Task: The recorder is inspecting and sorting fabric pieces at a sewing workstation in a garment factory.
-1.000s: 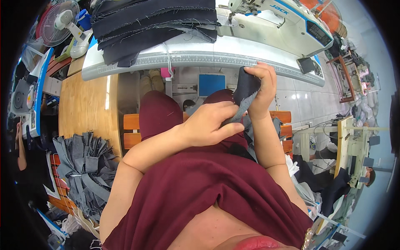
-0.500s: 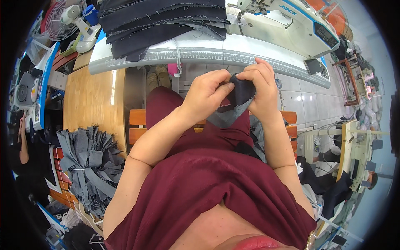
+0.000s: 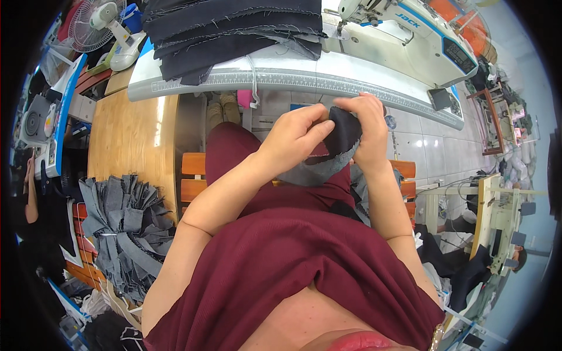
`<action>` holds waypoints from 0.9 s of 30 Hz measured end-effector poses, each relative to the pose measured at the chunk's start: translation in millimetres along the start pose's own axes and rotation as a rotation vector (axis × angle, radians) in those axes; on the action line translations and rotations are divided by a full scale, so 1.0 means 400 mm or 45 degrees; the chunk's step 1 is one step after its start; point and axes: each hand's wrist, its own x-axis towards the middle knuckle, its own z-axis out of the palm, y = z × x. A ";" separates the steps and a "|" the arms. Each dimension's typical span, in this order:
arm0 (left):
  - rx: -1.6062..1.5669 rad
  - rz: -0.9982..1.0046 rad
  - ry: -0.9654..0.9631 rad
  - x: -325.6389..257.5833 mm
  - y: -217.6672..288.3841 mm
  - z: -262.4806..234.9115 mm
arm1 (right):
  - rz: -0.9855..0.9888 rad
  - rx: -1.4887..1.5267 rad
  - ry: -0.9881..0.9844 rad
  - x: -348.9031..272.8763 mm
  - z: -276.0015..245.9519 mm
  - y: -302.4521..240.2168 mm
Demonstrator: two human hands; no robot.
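Note:
Above my lap, in front of the sewing table's near edge, I hold a dark denim piece with a frayed, lighter grey side hanging in a curve below. My left hand pinches its left upper edge between thumb and fingers. Along the top right, my right hand is closed on the same piece, its fingers bent over the edge and partly hiding it. Beyond my hands, a stack of dark denim panels with frayed edges lies on the white sewing table.
A sewing machine stands at the far right of the table, with a phone-like dark object near the edge. On my left are a wooden board, a tied bundle of grey denim strips and a fan.
The denim piece has been opened out a little, its grey lower part now curving wider. My right fingers have straightened slightly over its top edge.

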 end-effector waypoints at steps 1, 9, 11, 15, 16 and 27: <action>0.027 -0.018 -0.023 0.003 -0.009 0.000 | -0.050 -0.022 -0.100 0.001 -0.006 0.006; 0.306 0.130 -0.021 -0.001 -0.021 0.004 | -0.200 -0.167 -0.353 0.002 -0.032 0.019; 0.470 0.267 0.059 -0.004 -0.020 0.018 | -0.184 -0.219 -0.368 -0.009 -0.028 0.021; 0.491 0.287 0.095 -0.010 -0.013 0.029 | -0.151 -0.183 -0.275 -0.031 -0.017 0.019; 0.378 0.213 0.042 -0.013 -0.003 0.026 | -0.141 -0.109 -0.247 -0.033 -0.020 0.016; 0.288 0.209 -0.060 -0.026 0.006 0.016 | -0.169 -0.044 -0.353 -0.027 -0.050 0.010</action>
